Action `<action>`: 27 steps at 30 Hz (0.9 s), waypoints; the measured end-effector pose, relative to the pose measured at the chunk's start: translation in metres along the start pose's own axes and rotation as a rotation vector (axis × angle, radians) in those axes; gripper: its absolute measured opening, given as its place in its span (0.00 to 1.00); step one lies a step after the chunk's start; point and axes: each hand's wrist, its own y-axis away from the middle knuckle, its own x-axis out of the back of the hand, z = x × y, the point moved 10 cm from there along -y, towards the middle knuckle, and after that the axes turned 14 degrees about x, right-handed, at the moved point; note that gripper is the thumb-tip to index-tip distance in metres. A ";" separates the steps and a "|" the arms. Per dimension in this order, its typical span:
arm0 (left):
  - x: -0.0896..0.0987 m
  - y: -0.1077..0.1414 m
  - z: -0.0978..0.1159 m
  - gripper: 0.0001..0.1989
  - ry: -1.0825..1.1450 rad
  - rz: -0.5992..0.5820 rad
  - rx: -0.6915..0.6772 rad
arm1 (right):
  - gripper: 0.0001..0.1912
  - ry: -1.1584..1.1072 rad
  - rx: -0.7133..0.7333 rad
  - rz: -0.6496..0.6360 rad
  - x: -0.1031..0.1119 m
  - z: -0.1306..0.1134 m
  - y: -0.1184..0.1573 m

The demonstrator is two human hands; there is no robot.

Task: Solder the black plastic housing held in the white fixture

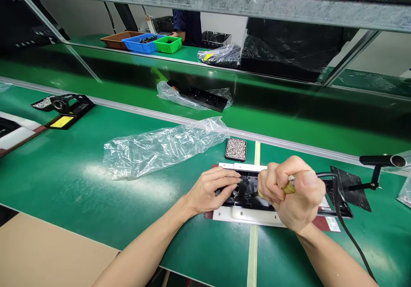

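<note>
Black part (252, 181) | partly covered | right hand (297, 195) seemingly hides most of tool (289, 187)

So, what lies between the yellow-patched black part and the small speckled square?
A clear plastic bag lies between the black part and the speckled square, in the head view.

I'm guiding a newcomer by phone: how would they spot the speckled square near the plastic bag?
On the green workbench, find the white fixture. Beyond it, right of the clear plastic bag, lies the black-rimmed square, set apart by its grainy, speckled top.
</note>
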 end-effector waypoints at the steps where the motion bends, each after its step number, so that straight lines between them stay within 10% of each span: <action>1: 0.000 0.000 0.000 0.13 0.004 -0.003 -0.001 | 0.25 -0.009 -0.006 -0.002 0.000 0.000 0.000; 27: 0.002 -0.001 0.003 0.08 0.011 0.035 -0.023 | 0.28 -0.019 -0.044 0.021 -0.003 0.000 -0.005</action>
